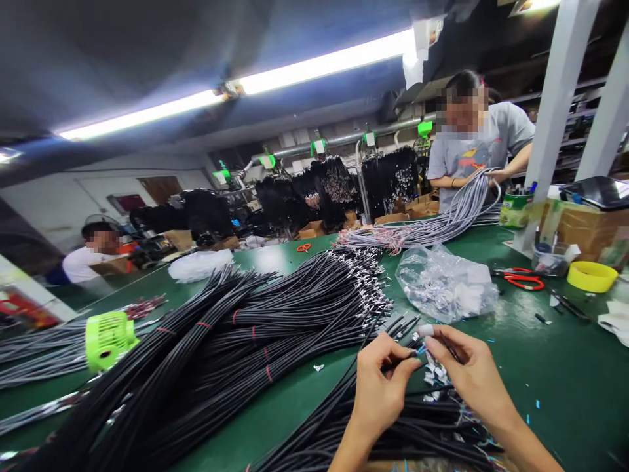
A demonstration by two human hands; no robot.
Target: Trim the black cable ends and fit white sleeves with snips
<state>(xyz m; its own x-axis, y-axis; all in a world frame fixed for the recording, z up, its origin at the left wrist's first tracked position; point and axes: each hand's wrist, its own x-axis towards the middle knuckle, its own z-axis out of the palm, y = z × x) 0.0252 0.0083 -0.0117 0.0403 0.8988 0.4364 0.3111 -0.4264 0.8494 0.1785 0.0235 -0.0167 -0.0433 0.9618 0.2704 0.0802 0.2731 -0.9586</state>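
Observation:
My left hand [381, 387] is closed around the end of a black cable [411, 354], from which thin blue wires [421, 351] stick out. Fingertips of my right hand [466, 367] pinch at these wires, and a white covering wraps one of its fingertips. Something thin and dark lies within the right palm, too hidden to name. Below both hands spreads a bundle of black cables [393, 426] with coloured wire ends at its right. White foil-like scraps [435, 375] lie just under the fingers.
Large tied bundles of black cables [295, 308] cover the left of the green table [565, 367]. A clear plastic bag [445, 282], red-handled scissors [523, 278] and yellow tape [592, 276] lie beyond my hands. A green fan [111, 339] stands left. Across the table a co-worker [484, 144] holds grey cables [457, 210].

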